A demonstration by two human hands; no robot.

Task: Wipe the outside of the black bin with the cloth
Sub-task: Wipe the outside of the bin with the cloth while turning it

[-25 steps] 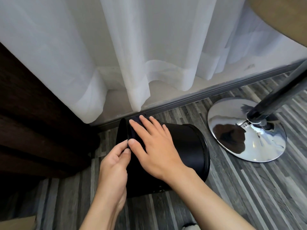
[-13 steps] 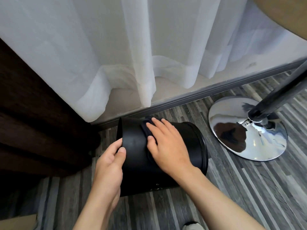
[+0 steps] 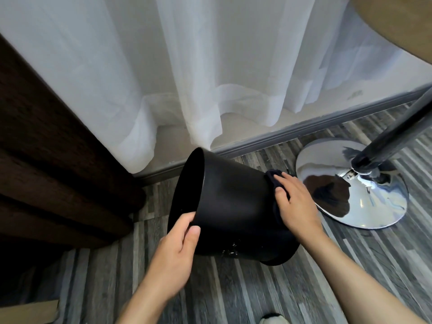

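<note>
The black bin (image 3: 231, 199) lies tilted on its side on the floor, its open mouth facing left and its base to the right. My left hand (image 3: 176, 251) grips the rim at the mouth, thumb on the outer wall. My right hand (image 3: 293, 202) presses a dark cloth (image 3: 272, 177) flat against the bin's outer wall near the base end. Most of the cloth is hidden under my palm.
A chrome round pedestal base (image 3: 364, 199) with a dark pole (image 3: 392, 136) stands just right of the bin. White sheer curtains (image 3: 210, 78) hang behind, a dark brown drape (image 3: 46, 160) on the left. A tan tabletop edge (image 3: 402, 22) is upper right.
My right hand with the cloth has slid along the bin's wall from the mouth end to the base end. The bin's mouth has tipped up, my left hand holding its rim.
</note>
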